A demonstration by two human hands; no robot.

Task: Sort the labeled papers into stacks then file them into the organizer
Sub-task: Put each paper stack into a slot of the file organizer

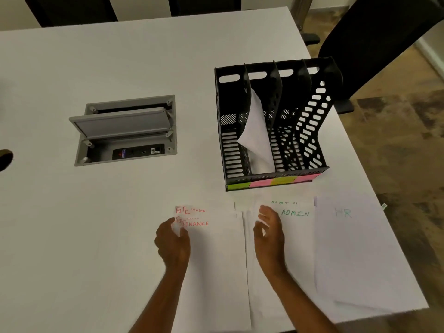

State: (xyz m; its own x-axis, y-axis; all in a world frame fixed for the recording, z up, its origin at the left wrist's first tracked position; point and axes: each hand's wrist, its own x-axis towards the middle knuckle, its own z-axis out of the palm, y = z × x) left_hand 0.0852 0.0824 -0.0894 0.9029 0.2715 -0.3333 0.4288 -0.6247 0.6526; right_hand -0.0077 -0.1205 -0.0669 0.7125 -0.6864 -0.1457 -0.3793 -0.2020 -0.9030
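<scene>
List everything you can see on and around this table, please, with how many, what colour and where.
FINANCE papers: one stack, white, red lettering, near edge, leftmost.
ADMIN papers: one stack, white, green lettering, middle.
HR papers: one stack, white, faint green lettering, rightmost.
File organizer: one, black, four slots, behind the stacks.
Filed paper: white, curling, in the second slot from the left; count unclear.
Sticky labels: four, green, pink, yellow, pink, on the organizer's front lip.
Socket box: one, grey, lid raised, set into the table.
Table: one, white.
Chair: one, black, far right.
Left hand: pinches the FINANCE stack's corner.
Right hand: fingers curled, at the ADMIN stack's left edge.
</scene>
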